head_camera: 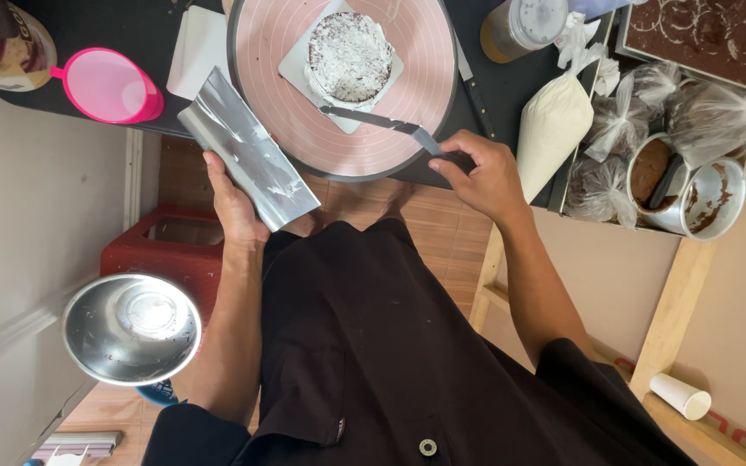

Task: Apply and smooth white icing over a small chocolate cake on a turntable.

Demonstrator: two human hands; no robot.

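cake (349, 55) beyond both hands, spatula (373, 119) touching it.

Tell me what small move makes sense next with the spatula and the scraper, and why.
Probably sweep the spatula in the right hand along the small cake's side. Its blade tip already sits at the cake's lower edge on the pink turntable, and the cream coat looks patchy. The left hand holds the metal scraper off to the side, smeared with cream.

A pale plain wall (28, 216) meets a brown tiled floor (438, 229), beside a light wooden frame (675, 302) and a black table (140, 34).
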